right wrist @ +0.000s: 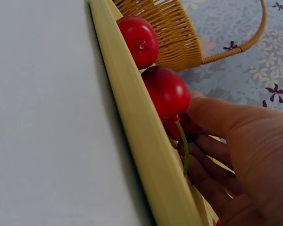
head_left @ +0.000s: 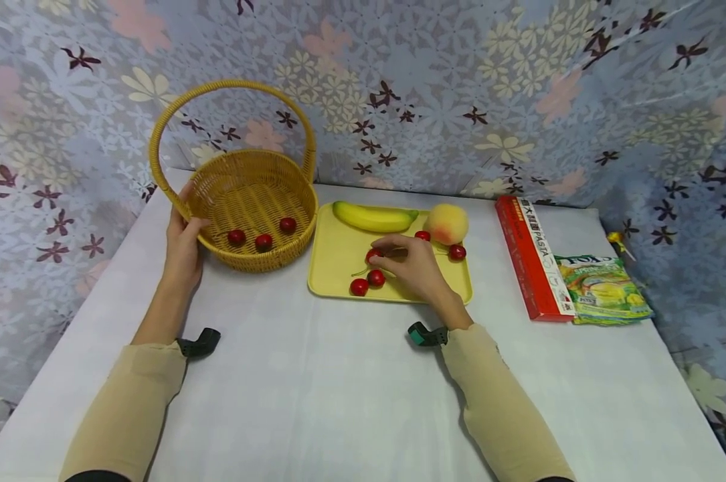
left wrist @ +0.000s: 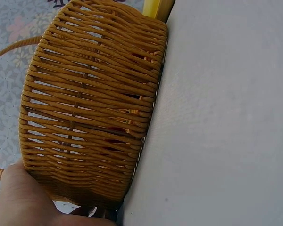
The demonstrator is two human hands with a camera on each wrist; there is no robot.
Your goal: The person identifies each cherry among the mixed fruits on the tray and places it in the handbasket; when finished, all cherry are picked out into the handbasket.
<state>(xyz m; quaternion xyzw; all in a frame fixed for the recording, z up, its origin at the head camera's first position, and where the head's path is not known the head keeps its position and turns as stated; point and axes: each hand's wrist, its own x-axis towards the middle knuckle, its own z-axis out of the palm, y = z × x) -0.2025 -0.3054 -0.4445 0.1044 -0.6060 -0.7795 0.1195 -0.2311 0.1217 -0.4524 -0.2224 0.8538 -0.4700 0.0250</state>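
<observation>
My left hand (head_left: 184, 235) grips the left rim of a woven wicker basket (head_left: 260, 263), thumb over the edge. In the left wrist view the basket's side (left wrist: 85, 108) fills much of the frame, with part of the left hand (left wrist: 26, 197) at its lower end. Three red cherries (head_left: 263, 242) lie inside the basket. Over a yellow tray (head_left: 332, 268), my right hand (head_left: 415, 266) pinches a cherry (head_left: 373, 255) between thumb and fingers. Two more cherries (right wrist: 166, 93) lie just in front of it, seen close beside the right hand (right wrist: 254, 155) in the right wrist view.
A banana (head_left: 375, 217) and a peach (head_left: 448, 224) lie along the tray's back, with cherries (head_left: 457, 252) near the peach. Right of the tray are a red pasta box (head_left: 531, 261) and a green-yellow packet (head_left: 603, 291). Floral cloth (head_left: 399, 100) hangs behind the table.
</observation>
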